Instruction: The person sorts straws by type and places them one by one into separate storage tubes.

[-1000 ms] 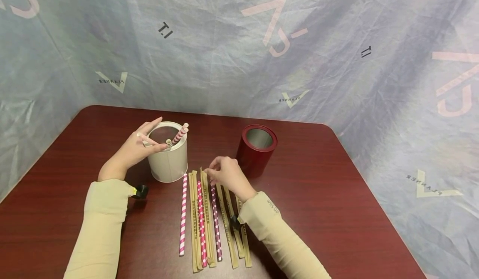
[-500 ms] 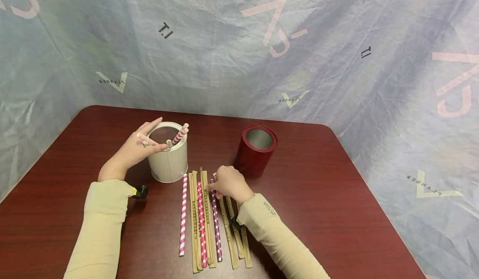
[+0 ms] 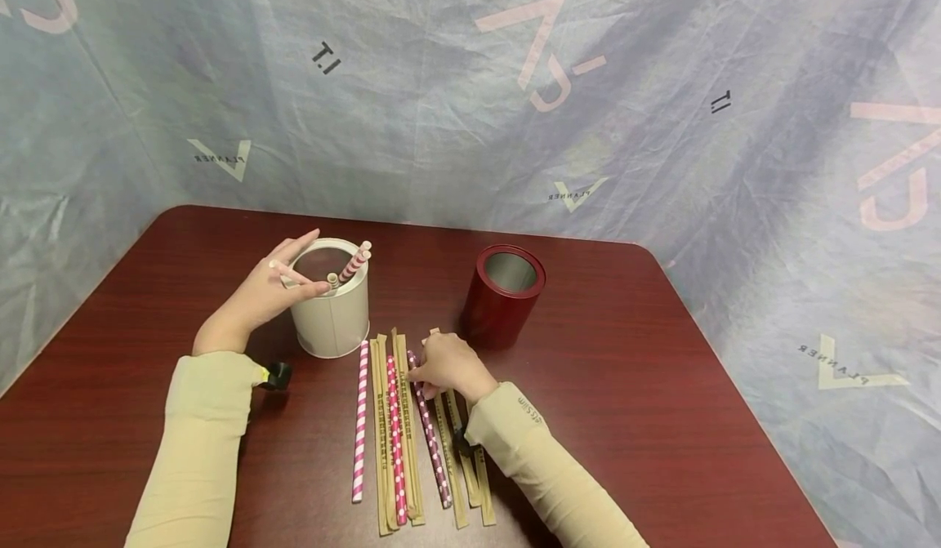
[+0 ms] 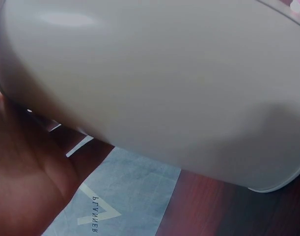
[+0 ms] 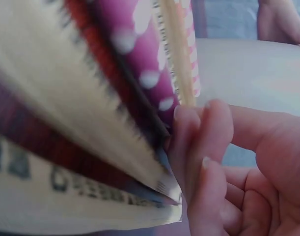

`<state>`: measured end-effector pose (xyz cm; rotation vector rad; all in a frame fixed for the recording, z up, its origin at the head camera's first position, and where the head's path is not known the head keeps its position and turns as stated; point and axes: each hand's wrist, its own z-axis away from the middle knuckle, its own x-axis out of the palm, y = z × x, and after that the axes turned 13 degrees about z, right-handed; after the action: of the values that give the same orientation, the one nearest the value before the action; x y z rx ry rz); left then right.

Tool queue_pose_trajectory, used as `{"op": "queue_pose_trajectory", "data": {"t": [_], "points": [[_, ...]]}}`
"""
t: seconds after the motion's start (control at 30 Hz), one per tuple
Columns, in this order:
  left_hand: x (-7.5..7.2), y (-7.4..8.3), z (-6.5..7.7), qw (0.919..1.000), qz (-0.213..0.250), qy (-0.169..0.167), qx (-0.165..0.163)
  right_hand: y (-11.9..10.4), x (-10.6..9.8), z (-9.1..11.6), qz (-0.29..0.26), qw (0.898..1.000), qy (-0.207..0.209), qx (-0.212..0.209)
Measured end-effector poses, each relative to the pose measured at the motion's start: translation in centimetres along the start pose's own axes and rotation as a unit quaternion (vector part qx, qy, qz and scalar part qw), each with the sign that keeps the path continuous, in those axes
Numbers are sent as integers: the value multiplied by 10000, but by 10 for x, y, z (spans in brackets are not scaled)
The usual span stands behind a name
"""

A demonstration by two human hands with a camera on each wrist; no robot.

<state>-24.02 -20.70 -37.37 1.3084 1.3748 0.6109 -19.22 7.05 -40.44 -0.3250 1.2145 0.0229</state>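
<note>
Barely a moment on, the purple dotted straw (image 3: 434,450) has swung askew on the desk (image 3: 625,368), its lower end shifting rightward toward a paper-wrapped straw (image 3: 457,503) as the right hand (image 3: 452,364) bends over its upper part. The turn suggests that the hand has a purchase on it, and that separating it from its neighbors is the step in hand. Fingers curled inward, the right hand appears to pinch the straw near its top (the right wrist view is too blurred to show the hold squarely). The left hand (image 3: 260,282), unmoved, rests with fingers spread at the rim of a white tin (image 3: 331,327). Slim, round and deep purple with white spots, the straw lies to the right of a pink dotted straw (image 3: 398,458), nearer the person than the red tin (image 3: 496,311).
</note>
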Motion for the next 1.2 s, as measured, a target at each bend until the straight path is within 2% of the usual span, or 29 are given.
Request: {"op": "queue_pose_trajectory", "data": {"t": [0.13,0.3,0.5,0.6,0.7,0.83,0.97,1.07,1.13,1.2], "points": [[0,0,1,10000,-14,15,53,3,-5,0,-813,9966,10,-140],[0,1,2,10000,-19,60,75,6,-16,3,-1853,9820,275,-226],[0,1,1,10000,-30,44,-81,8,-29,7,-2450,9668,687,-254],[-1,1,1,9999,-26,36,-157,8,-34,10,-2803,9554,914,-184],[-1,2,1,9998,-41,44,-172,4,-41,14,-3387,9333,1168,-217],[0,2,3,9999,-65,72,-103,-3,-51,20,-4004,9006,1619,-494],[0,2,2,10000,-22,63,-36,-10,-60,24,-3980,8860,2245,-783],[0,2,1,10000,11,62,-7,-16,-68,26,-3935,8707,2762,-1034],[0,2,1,10000,22,63,30,-19,-71,27,-3989,8525,3131,-1268],[0,2,1,10000,16,61,65,-22,-75,29,-4123,8287,3480,-1492]]}}
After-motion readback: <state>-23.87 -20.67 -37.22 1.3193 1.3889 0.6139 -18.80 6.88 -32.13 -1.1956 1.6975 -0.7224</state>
